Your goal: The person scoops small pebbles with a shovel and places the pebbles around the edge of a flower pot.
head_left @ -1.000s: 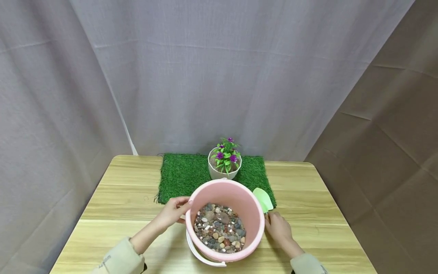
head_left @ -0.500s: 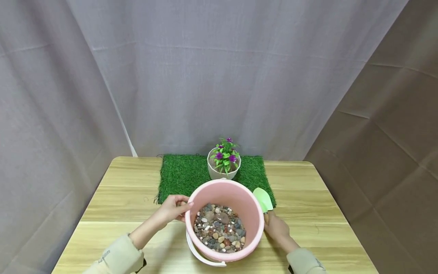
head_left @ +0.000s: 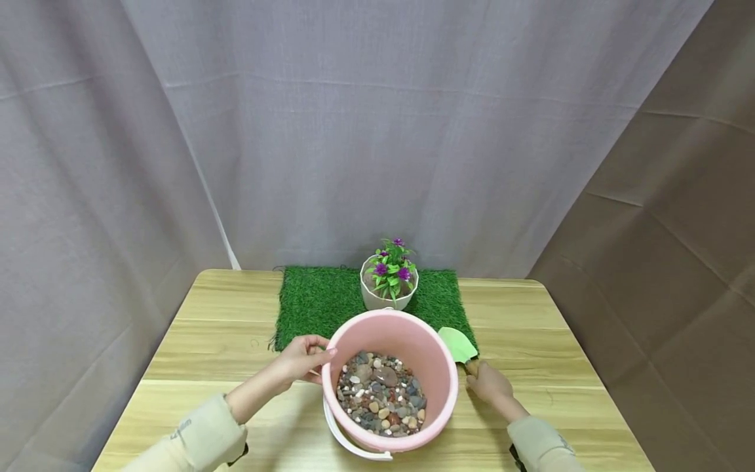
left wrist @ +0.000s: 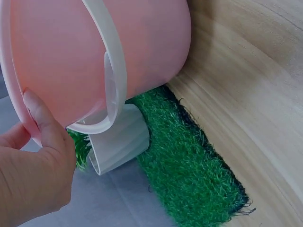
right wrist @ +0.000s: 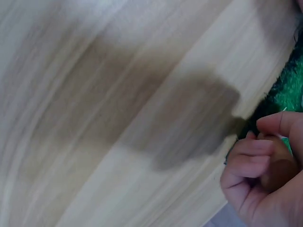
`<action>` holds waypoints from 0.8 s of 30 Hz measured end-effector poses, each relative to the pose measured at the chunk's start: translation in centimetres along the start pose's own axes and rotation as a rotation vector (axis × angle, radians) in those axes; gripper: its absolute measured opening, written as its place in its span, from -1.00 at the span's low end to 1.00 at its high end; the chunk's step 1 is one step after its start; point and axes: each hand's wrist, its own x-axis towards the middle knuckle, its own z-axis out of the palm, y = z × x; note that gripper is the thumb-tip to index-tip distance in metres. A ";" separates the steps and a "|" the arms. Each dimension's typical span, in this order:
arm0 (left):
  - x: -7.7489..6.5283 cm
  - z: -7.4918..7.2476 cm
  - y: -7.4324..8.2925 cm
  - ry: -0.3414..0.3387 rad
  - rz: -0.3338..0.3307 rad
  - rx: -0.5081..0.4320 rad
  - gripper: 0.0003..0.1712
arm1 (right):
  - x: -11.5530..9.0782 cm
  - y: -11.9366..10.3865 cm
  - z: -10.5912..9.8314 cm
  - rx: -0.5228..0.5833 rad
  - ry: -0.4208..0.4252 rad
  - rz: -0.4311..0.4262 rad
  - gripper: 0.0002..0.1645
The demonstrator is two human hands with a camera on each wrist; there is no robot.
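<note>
Bucket (head_left: 409,337), pink and round, stands upright on the wood-patterned bench (head_left: 548,341), near the person and just right of the left hand (head_left: 299,359). Pebbles (head_left: 380,396) cover its floor, filling only the lower part; they are mixed grey, brown, tan, reddish and white, mostly small, with a few larger smooth ones toward the middle. Much of the inner wall shows bare above them. Its white bail (head_left: 348,442) hangs down outside the left and near sides. The left hand pinches the left rim, thumb over the top, fingers against the outer wall. The right hand (head_left: 491,382) grips the wooden handle of a trowel (head_left: 457,344), fingers curled round it; the pale green blade points away to the left, just beside the bucket's far right rim and over the mat's near right corner. Behind the bucket, a white faceted pot (head_left: 386,302) stands upright on the green mat (head_left: 321,301). It holds a brownish fill and a leafy plant (head_left: 389,269) with purple flowers. Whether the bucket's base reaches onto the mat, I cannot tell. Grey curtain (head_left: 377,157) hangs behind the bench.
</note>
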 end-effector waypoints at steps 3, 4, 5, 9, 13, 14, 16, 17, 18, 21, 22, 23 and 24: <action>-0.1 0.0 0.0 -0.009 -0.027 -0.026 -0.55 | 0.1 0.0 -0.7 -0.002 0.019 -0.055 -0.73; -0.2 0.0 -0.1 -0.017 -0.038 -0.045 -0.53 | 0.1 0.0 -1.0 0.000 0.025 -0.072 -0.73; -0.2 -0.1 -0.1 -0.028 -0.049 -0.069 -0.50 | 0.1 0.0 -1.3 -0.003 0.037 -0.087 -0.72; -0.2 -0.4 -0.3 -0.076 -0.091 -0.183 -0.44 | 0.3 -0.5 -3.0 -0.008 0.067 -0.145 -0.62; -0.1 -0.7 -0.2 -0.087 -0.114 -0.243 -0.43 | 0.6 -1.3 -5.3 -0.021 0.055 -0.231 -0.67; -0.1 -0.7 -0.2 -0.087 -0.116 -0.247 -0.44 | 0.5 -1.6 -6.0 -0.040 0.049 -0.256 -0.67; -0.2 -0.7 0.0 -0.082 -0.121 -0.259 -0.45 | 0.4 -2.1 -7.4 -0.088 0.041 -0.311 -0.68; -0.2 -0.7 0.0 -0.082 -0.124 -0.264 -0.47 | 0.4 -2.3 -8.1 -0.111 0.039 -0.334 -0.68; -0.2 -0.7 0.0 -0.083 -0.127 -0.270 -0.48 | 0.2 -2.5 -8.7 -0.134 0.039 -0.349 -0.67; -0.2 -0.6 -0.1 -0.095 -0.135 -0.292 -0.53 | 0.0 -3.1 -10.4 -0.195 0.072 -0.403 -0.68; -0.2 -0.6 -0.1 -0.103 -0.138 -0.296 -0.54 | 0.0 -3.3 -10.9 -0.210 0.084 -0.412 -0.68; -0.2 -0.6 -0.2 -0.110 -0.141 -0.300 -0.55 | -0.1 -3.5 -11.4 -0.225 0.101 -0.427 -0.69; -0.2 -0.6 -0.2 -0.113 -0.144 -0.303 -0.56 | -0.2 -3.6 -11.8 -0.240 0.115 -0.439 -0.69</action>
